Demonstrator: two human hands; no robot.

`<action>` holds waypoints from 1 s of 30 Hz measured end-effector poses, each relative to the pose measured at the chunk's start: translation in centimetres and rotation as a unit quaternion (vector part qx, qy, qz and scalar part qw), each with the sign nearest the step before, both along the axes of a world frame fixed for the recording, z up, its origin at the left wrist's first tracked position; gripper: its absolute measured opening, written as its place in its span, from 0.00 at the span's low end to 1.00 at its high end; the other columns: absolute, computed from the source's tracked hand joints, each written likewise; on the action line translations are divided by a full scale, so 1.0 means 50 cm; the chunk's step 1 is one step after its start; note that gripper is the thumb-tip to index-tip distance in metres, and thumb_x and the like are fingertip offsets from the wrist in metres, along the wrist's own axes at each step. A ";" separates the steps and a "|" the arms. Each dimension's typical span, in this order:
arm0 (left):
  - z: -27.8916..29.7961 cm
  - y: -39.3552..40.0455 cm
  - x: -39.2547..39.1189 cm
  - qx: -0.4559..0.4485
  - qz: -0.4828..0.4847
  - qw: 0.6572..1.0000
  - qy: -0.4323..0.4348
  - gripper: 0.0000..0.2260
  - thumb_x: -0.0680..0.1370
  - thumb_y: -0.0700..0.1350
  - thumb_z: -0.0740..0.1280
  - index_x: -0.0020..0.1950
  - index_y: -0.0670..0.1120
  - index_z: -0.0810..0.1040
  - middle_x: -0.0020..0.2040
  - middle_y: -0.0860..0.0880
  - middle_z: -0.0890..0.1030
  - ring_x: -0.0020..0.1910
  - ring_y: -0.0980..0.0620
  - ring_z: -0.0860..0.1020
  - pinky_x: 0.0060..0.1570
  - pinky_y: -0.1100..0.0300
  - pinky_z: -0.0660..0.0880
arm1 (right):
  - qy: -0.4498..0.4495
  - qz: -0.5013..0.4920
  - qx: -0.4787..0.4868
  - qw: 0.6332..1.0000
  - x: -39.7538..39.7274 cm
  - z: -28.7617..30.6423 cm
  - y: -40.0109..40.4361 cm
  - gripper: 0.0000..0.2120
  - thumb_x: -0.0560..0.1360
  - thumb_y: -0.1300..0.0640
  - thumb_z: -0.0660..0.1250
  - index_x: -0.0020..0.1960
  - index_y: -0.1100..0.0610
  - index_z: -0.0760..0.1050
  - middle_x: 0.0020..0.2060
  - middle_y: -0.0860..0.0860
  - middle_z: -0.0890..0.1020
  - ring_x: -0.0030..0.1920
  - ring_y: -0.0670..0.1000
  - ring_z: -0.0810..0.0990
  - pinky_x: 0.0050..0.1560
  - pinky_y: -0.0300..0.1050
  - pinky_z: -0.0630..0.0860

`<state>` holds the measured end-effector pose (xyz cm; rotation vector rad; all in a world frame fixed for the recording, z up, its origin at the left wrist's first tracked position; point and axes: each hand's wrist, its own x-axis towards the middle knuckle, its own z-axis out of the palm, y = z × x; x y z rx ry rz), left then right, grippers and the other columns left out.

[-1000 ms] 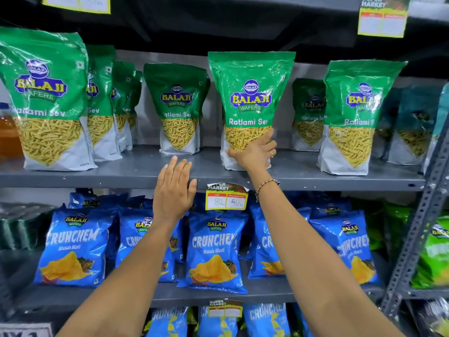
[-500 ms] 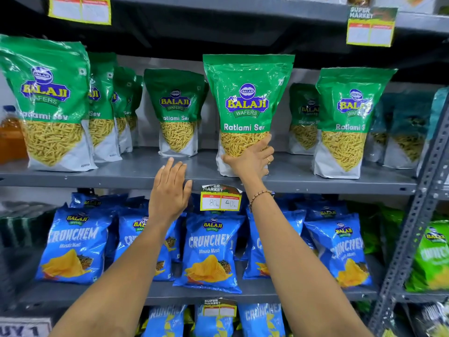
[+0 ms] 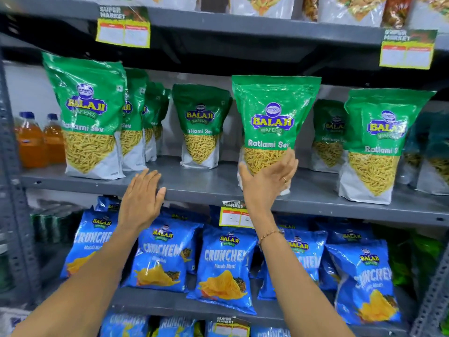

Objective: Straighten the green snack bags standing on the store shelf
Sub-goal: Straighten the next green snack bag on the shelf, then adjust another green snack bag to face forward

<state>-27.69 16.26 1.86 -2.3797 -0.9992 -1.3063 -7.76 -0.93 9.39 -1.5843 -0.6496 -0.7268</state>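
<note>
Right hand (image 3: 268, 177) grips a green snack bag (image 3: 273, 127) upright on the grey shelf (image 3: 211, 184); left hand (image 3: 142, 199) rests flat, fingers spread, at its edge.

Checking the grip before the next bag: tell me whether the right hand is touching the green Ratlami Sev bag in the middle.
Touching. The head view shows the right hand wrapped around the lower front of the middle green bag, fingers pressed against its clear window.
</note>
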 end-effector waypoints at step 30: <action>-0.056 0.209 -0.067 0.260 -0.019 0.961 -0.096 0.20 0.83 0.49 0.49 0.67 0.42 0.71 0.64 0.42 0.78 0.70 0.43 0.68 0.71 0.50 0.60 | 0.275 0.141 -0.096 0.946 -0.054 0.097 0.528 0.65 0.59 0.43 0.80 0.77 0.60 0.38 0.76 0.62 0.49 0.76 0.63 0.49 0.75 0.62 0.47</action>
